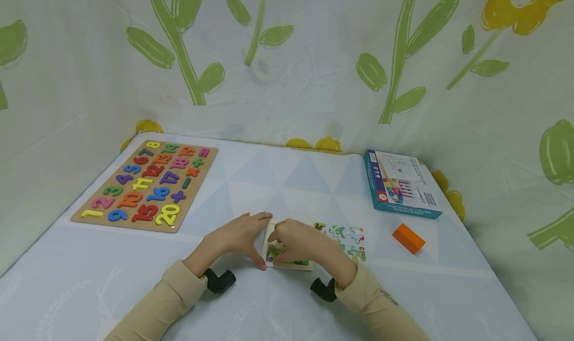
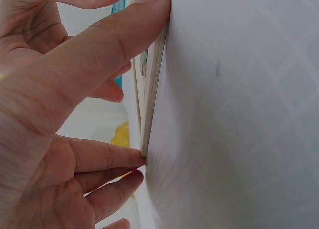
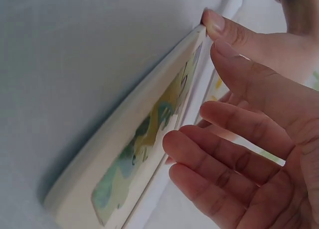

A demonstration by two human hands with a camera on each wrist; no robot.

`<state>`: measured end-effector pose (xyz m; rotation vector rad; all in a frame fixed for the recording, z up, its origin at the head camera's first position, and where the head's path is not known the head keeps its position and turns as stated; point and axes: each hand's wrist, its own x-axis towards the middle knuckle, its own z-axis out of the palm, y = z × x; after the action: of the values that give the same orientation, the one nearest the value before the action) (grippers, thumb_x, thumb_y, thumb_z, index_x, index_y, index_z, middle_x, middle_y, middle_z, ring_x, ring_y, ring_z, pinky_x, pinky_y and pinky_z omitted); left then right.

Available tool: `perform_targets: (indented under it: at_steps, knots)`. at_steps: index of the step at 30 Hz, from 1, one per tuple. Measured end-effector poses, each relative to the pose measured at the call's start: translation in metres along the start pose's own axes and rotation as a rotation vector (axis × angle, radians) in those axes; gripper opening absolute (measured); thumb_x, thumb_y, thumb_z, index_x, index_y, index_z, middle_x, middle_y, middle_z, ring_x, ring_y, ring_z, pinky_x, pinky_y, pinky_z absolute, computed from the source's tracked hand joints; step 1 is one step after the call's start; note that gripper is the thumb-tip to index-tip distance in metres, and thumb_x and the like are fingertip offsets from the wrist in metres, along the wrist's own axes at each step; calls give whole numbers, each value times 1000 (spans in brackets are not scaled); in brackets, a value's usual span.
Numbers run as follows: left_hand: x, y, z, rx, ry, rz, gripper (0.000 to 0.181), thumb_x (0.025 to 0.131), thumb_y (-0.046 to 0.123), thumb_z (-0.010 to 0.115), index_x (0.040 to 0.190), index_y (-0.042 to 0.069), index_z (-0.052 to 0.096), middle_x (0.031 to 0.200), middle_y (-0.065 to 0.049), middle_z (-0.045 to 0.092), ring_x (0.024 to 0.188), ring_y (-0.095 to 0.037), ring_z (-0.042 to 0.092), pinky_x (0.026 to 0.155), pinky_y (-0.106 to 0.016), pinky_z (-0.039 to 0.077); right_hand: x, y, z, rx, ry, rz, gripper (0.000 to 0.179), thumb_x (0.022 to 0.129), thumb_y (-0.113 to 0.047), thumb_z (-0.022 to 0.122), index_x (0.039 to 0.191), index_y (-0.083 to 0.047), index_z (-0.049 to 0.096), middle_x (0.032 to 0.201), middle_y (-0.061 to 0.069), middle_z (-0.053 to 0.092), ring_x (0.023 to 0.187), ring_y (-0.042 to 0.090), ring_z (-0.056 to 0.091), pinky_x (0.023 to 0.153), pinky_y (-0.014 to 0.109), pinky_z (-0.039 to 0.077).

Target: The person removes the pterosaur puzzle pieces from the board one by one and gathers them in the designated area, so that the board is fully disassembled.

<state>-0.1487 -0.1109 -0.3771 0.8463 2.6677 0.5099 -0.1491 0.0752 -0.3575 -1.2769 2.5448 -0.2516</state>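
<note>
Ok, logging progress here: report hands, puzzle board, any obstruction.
Left hand holds puzzle board by its left side. Right hand over board, no grasped piece visible. Puzzle pieces beside board; right hand partly blocks head view.

Pale tray (image 1: 289,267) lying flat, greenish picture inside!
Pieces (image 1: 341,232) clustered just beside, well short of the surface's (image 1: 264,181) far edge.

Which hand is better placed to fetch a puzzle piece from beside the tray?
Right hand, probably: it appears empty and closer to the puzzle pieces; the left hand grips the tray at its left edge.
</note>
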Motion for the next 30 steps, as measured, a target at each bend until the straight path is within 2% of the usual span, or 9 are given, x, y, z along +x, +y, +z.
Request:
perform_targets:
  at_steps: [6, 9, 12, 15, 21, 30]
  knots:
    - [1, -1, 1, -7, -2, 0, 102, 62, 44, 89, 141, -1, 43, 151, -15, 39, 137, -31, 42, 115, -59, 27, 4, -3, 2, -1, -5, -14, 27, 77, -25, 81, 97, -8, 75, 72, -3, 63, 62, 4, 42, 61, 16, 39]
    - [1, -1, 2, -16, 1, 3, 101, 61, 43, 89, 141, 0, 44, 150, -14, 40, 137, -30, 42, 115, -59, 26, 5, -5, 3, -3, -1, 14, 19, 76, -24, 82, 85, -10, 74, 67, -6, 62, 64, 4, 46, 61, 15, 42]
    - [1, -1, 2, -20, 5, 8, 102, 61, 42, 89, 141, 0, 44, 150, -15, 40, 136, -31, 42, 115, -59, 27, 6, -6, 4, -6, -3, 34, 15, 77, -23, 81, 82, -11, 74, 75, -7, 67, 75, 7, 57, 67, 16, 49]
    - [2, -1, 2, -20, 6, 3, 102, 61, 42, 89, 141, 0, 43, 150, -15, 40, 137, -31, 42, 115, -59, 27, 6, -7, 6, -2, -16, 34, 14, 77, -22, 81, 84, -12, 75, 79, -6, 70, 77, 8, 60, 69, 16, 50]
    - [3, -2, 3, -9, -3, -7, 104, 61, 45, 89, 142, 0, 43, 151, -14, 39, 137, -30, 41, 115, -58, 27, 6, -9, 9, 13, -1, 36, 16, 75, -20, 83, 85, -11, 74, 76, -6, 70, 68, 3, 60, 63, 12, 48]
    - [4, -1, 2, 8, -16, -30, 104, 61, 46, 88, 143, 0, 42, 152, -13, 39, 138, -29, 40, 116, -57, 26, 5, -10, 8, 69, -13, 87, 25, 76, -21, 83, 88, -11, 64, 78, -5, 62, 70, 5, 53, 64, 15, 46]
